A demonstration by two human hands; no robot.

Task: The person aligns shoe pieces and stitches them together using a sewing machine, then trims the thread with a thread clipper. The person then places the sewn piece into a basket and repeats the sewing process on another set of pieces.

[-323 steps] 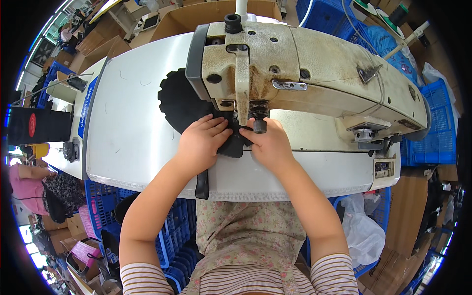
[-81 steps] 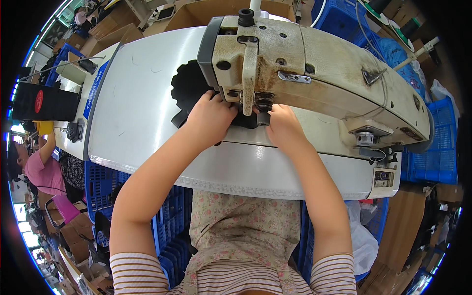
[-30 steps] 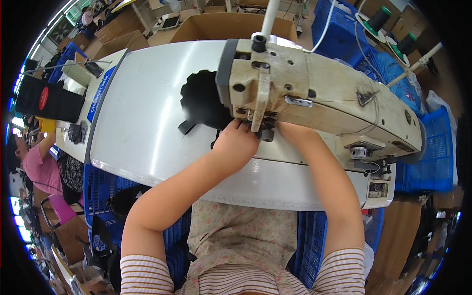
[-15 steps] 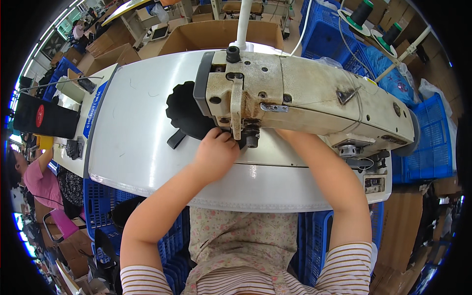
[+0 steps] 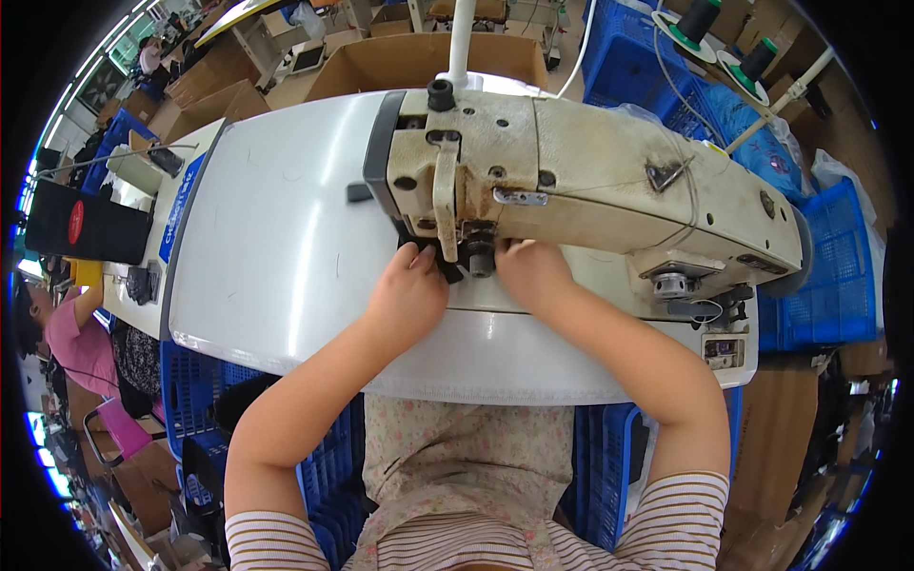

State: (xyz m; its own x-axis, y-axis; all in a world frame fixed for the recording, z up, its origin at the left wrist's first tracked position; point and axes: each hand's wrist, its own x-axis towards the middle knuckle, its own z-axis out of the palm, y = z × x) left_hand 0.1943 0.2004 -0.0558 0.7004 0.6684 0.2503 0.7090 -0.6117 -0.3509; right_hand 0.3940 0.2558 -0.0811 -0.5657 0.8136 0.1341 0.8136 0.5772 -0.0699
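Observation:
A beige, worn sewing machine (image 5: 609, 171) stands on the white table, its head above both my hands. Left of the needle area, my left hand (image 5: 411, 293) has its fingers curled and pressed onto a piece of black fabric (image 5: 452, 272). Most of that fabric is hidden under the machine head; a small dark tab (image 5: 360, 193) shows beyond the head's left side. My right hand (image 5: 533, 276) is closed just right of the dark cylindrical part (image 5: 482, 255) under the head. Its fingertips reach beneath the machine arm, and what they pinch is hidden.
The white tabletop (image 5: 276, 219) carries a few loose threads. Thread cones (image 5: 700, 24) stand at the far right. Blue crates (image 5: 828, 266) and an open cardboard box (image 5: 428, 59) surround the table. At the left, a person in pink (image 5: 81, 347) sits near another machine.
The black fabric has shifted right and away, mostly out of sight under the machine head. My right hand has come out from behind the machine arm, toward me and left.

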